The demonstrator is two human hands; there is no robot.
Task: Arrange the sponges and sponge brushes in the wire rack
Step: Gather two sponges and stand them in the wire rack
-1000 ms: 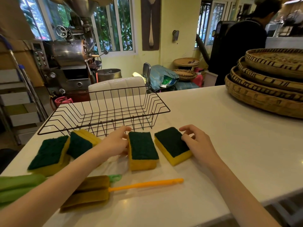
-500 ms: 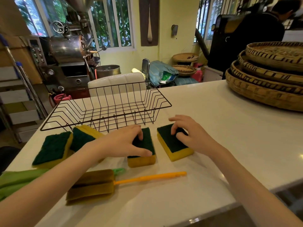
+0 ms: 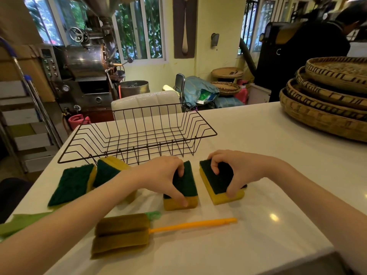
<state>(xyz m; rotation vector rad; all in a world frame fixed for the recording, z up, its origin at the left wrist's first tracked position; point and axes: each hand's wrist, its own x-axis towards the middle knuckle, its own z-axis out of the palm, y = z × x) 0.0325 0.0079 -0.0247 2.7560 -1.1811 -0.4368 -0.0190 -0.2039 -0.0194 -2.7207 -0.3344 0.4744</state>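
An empty black wire rack [image 3: 139, 135] stands on the white counter [image 3: 248, 147]. Just in front of it lie several yellow sponges with dark green tops. My left hand [image 3: 164, 173] grips the middle sponge [image 3: 187, 187], thumb at its near edge and fingers over the far edge. My right hand [image 3: 234, 169] grips the right sponge [image 3: 218, 185] the same way. Two more sponges [image 3: 71, 183] [image 3: 107, 171] lie at the left, one leaning on the other. A sponge brush [image 3: 123, 233] with an orange handle lies nearer to me.
Stacked woven trays [image 3: 327, 100] fill the counter's far right. A green sponge brush [image 3: 17, 223] pokes in at the left edge, partly under my left arm. Beyond the counter are a white chair, a metal machine and a person in black.
Both hands moved from beside the sponges onto them and closed around them. The camera view shifted slightly closer.
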